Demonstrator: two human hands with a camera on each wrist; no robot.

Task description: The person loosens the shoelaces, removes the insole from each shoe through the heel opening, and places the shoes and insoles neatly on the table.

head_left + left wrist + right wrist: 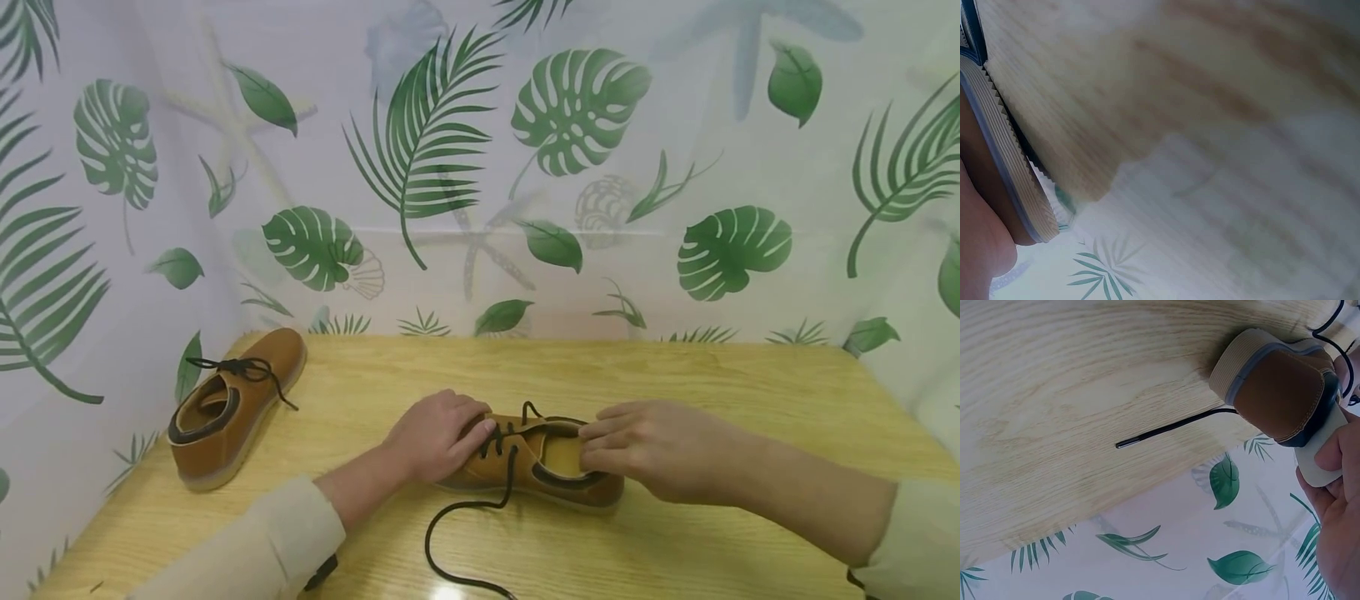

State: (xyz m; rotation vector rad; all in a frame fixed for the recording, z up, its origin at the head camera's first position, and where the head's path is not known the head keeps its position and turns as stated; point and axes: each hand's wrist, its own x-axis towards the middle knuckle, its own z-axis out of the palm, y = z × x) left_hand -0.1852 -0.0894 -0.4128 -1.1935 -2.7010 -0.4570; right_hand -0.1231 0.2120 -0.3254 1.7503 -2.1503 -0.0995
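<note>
A brown lace-up shoe [489,473] sits on the table with its toe to the left and its heel to the right. Over the toe lies my left hand [442,435], gripping it with the thumb near the laces. At the heel opening, my right hand [652,450] pinches a pale insole [1315,464]. In the right wrist view the insole's end sticks out above the dark heel collar, held between thumb and fingers. The rest of the insole [562,455] is inside the shoe. One black lace [429,537] trails loose toward the front. The left wrist view shows the ribbed sole edge [1019,169].
A second brown shoe [251,417] with a tied black bow stands at the table's left edge. Behind the wooden table [712,392] hangs a white curtain [480,208] printed with green leaves. Another lace end [1160,431] lies beyond the shoe's heel.
</note>
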